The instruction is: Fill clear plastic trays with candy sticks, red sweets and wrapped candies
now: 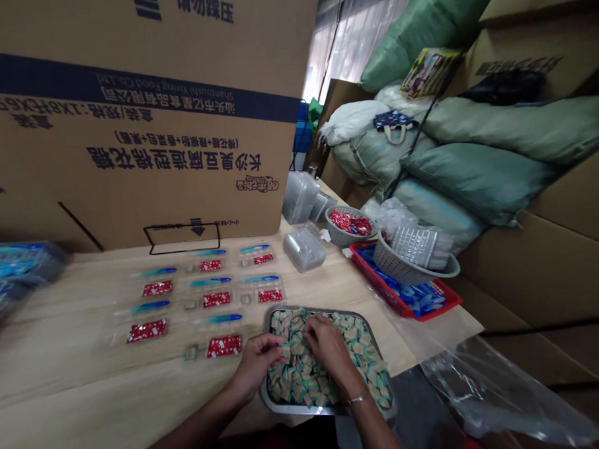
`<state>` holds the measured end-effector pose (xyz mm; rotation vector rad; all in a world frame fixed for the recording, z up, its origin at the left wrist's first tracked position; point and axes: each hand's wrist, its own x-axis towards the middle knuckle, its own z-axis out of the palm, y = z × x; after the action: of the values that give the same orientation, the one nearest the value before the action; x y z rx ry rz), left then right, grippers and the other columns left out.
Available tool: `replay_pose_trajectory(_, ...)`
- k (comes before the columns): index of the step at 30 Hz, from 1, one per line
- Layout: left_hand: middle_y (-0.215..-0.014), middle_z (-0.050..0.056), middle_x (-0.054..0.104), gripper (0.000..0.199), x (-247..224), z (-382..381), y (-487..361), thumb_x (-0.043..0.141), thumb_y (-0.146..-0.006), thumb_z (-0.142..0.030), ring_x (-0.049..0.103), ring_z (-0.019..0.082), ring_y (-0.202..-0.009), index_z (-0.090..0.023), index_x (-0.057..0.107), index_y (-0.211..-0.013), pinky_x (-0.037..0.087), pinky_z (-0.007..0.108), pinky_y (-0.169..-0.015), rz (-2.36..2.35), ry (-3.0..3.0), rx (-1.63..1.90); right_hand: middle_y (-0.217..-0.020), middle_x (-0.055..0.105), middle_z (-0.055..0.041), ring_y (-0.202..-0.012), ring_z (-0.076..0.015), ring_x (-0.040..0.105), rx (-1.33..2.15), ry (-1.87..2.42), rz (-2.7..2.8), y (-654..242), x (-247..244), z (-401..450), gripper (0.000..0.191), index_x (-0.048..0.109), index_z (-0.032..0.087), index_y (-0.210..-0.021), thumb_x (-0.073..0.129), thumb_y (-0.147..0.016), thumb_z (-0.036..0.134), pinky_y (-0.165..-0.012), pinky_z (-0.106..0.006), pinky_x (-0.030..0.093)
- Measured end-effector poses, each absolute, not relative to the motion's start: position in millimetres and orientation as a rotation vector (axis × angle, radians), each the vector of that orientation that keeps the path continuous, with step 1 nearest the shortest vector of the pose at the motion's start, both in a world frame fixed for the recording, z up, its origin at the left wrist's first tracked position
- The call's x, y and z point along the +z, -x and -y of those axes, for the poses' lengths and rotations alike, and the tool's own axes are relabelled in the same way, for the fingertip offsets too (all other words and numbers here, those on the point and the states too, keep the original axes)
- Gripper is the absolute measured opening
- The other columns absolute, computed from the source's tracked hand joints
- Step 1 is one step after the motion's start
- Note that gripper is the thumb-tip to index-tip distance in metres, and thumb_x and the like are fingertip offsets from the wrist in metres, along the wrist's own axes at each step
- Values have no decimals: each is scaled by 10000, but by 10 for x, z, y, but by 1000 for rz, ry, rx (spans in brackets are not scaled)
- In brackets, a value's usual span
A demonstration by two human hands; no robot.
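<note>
Left hand (258, 363), right hand (328, 346) curled narrowly among small packets (305, 377), metal tray (315, 311), wooden table (51, 333), cardboard cartons (134, 144), stuffed sacks (480, 179)

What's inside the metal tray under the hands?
The metal tray holds small green-and-tan sachets; the left hand and right hand cover some, and its floor is hidden.

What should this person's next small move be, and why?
Probably carry one small sachet from the metal tray to the leftmost clear plastic tray. The left hand and right hand are among the sachets, and that tray seems to hold only a red packet and blue spoon, while the neighbouring tray also shows a sachet.
</note>
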<state>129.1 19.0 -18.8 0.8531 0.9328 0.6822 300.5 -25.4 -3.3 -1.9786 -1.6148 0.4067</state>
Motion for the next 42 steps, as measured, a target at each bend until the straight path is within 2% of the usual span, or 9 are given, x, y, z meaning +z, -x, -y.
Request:
replay_pose_trajectory(2, -597, -27, 664, 320, -194, -200, -1303, 821, -435, -312, 602, 123, -514, -155, 692, -682, 459, 233, -552, -939, -842, 701, -714, 573, -20, -698, -167, 529, 548, 1778, 1428, -2967, -53, 289, 112, 577, 191, -723, 496, -785, 238, -663, -279, 416)
replay_pose_trajectory(5, -619, -17, 673, 301, -197, -205, -1351, 821, -447, -310, 599, 122, -544, -155, 687, -668, 469, 235, -574, -912, -847, 726, -676, 599, -9, -609, -151, 541, 917, 1539, 1054, -2851, -119, 345, 248, 606, 184, -780, 598, -746, 429, -578, -266, 433)
replay_pose_trajectory(8, -598, -6, 671, 277, -207, -200, -1397, 812, -476, -324, 591, 122, -543, -150, 681, -647, 462, 230, -566, -870, -878, 726, -664, 622, -6, -589, -147, 562, 1126, 1421, 910, -2721, -167, 378, 342, 631, 176, -785, 679, -673, 495, -575, -268, 454)
replay_pose_trajectory(17, -636, 4, 685, 260, -244, -209, -1276, 807, -506, -293, 565, 107, -565, -146, 710, -697, 437, 212, -576, -771, -892, 713, -729, 609, -18, -671, -153, 563, 709, 1577, 1137, -2478, -199, 387, 136, 607, 189, -764, 567, -758, 319, -625, -259, 453)
replay_pose_trajectory(21, -607, 0, 669, 261, -224, -220, -1233, 808, -513, -311, 588, 122, -569, -144, 690, -675, 448, 228, -590, -793, -912, 681, -692, 600, -19, -633, -169, 574, 851, 1567, 1209, -2640, -187, 391, 169, 568, 189, -782, 488, -796, 336, -600, -277, 459)
replay_pose_trajectory(26, -662, -17, 669, 317, -260, -255, -1236, 791, -496, -293, 609, 130, -575, -165, 702, -772, 445, 240, -591, -900, -890, 672, -836, 612, -62, -784, -194, 585, 356, 1993, 1485, -2839, -67, 414, 192, 614, 190, -819, 424, -830, 213, -729, -298, 427)
replay_pose_trajectory(30, -622, -20, 663, 292, -307, -270, -1266, 773, -477, -295, 586, 119, -540, -159, 705, -725, 433, 238, -574, -908, -908, 652, -858, 619, -72, -784, -189, 592, 287, 2242, 1783, -2706, -33, 387, 169, 628, 185, -790, 467, -814, 142, -707, -267, 419)
replay_pose_trajectory(34, -590, -27, 651, 282, -350, -277, -1270, 767, -469, -301, 587, 122, -532, -159, 692, -701, 435, 241, -574, -947, -883, 653, -849, 612, -73, -829, -199, 570, 209, 2205, 1910, -2657, -32, 379, 184, 631, 177, -768, 476, -778, 79, -761, -281, 411)
replay_pose_trajectory(42, -628, 2, 676, 284, -299, -241, -1277, 795, -491, -311, 572, 126, -569, -150, 708, -707, 444, 242, -589, -887, -884, 683, -654, 555, 7, -625, -145, 524, 730, 1668, 1401, -2627, -121, 403, 155, 565, 186, -666, 529, -780, 286, -584, -239, 390)
